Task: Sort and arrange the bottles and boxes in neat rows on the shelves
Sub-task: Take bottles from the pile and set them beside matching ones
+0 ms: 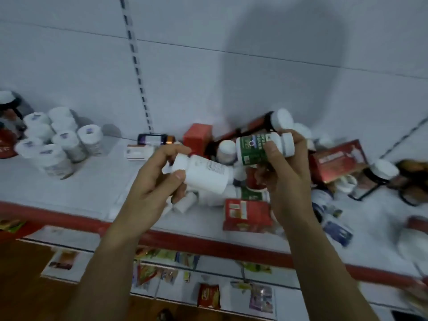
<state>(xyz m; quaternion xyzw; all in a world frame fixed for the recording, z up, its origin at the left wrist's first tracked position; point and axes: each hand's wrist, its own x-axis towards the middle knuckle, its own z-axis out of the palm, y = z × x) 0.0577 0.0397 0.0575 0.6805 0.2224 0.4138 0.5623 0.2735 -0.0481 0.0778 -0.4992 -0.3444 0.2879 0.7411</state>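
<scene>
- Left hand (155,179) grips white bottle (203,173), above red-edged shelf (58,195).
- Right hand (281,172) grips green-labelled bottle (254,148), above shelf's jumbled pile (245,205).
- White bottles (55,144) clustered at shelf's left.

Cannot read a single word or number anywhere; too blurred throughout. Fine dark print down the side of the white plastic bottle (203,174) at centre frame, too small to make out. White characters on the white-capped bottle with a green label (254,149) just right of centre, smeared. Pale lettering across the glossy red cardboard box (335,161) at right, illegible. Purple marks on the tops of the clustered white round bottles (67,142) at left, and printed panels on the flat red box (246,215) at lower centre, equally unreadable.
</scene>
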